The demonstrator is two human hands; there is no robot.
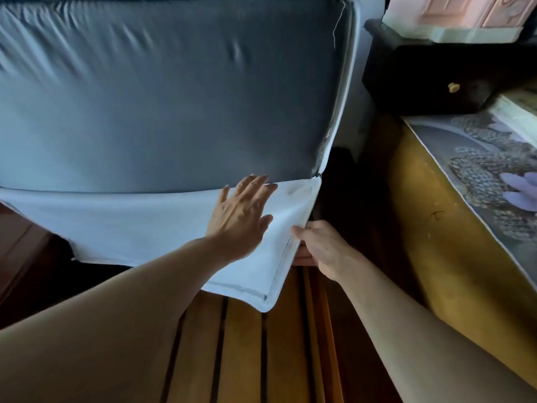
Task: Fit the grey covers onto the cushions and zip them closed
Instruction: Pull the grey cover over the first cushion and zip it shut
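A large cushion [162, 106] with a dark blue-grey surface fills the upper left of the head view. The light grey cover [122, 225] hangs loose from its near edge over a slatted wooden seat. My left hand [241, 216] lies flat, fingers spread, on the cover's flap near its right corner. My right hand [322, 248] pinches the cover's right edge, thumb on top and fingers underneath, beside the seam with the zip [286, 251]. The zip line runs up the cushion's right side.
Wooden slats [241, 350] of a seat frame lie below the cover. A yellow-brown bed side with a patterned mattress [479, 175] stands at the right. A dark cabinet with a round knob [453, 87] is at the upper right, with a pale box on top.
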